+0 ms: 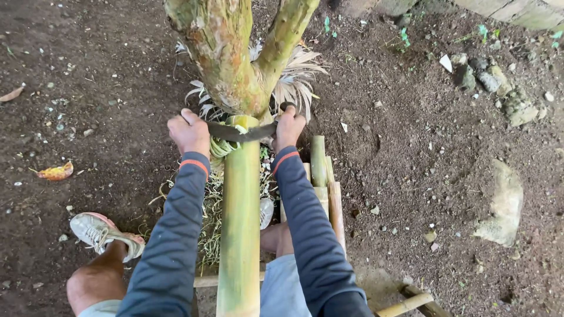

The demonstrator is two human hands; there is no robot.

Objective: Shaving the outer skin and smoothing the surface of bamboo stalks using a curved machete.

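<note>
Bamboo pole under a two-handed blade

Head view: bamboo pole [239,223] lies lengthwise between the knees, far end against a forked tree trunk [232,58]. Left hand [189,132] and right hand [289,127] each clench one end of a curved blade [238,132] laid across the pole's far end. Shavings [208,220] lie on the dirt ground [411,176].

Outdoor, daylight. Dark bare soil [411,147], stones [505,205] at right edge, forked tree trunk [229,53] top centre, fallen leaves [56,172] left.

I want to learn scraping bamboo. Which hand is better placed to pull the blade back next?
Neither alone, probably. The left hand and right hand each grip one end of the curved blade, level, on either side of the green bamboo pole. The blade lies across the pole's top end, so both look equally placed.
</note>
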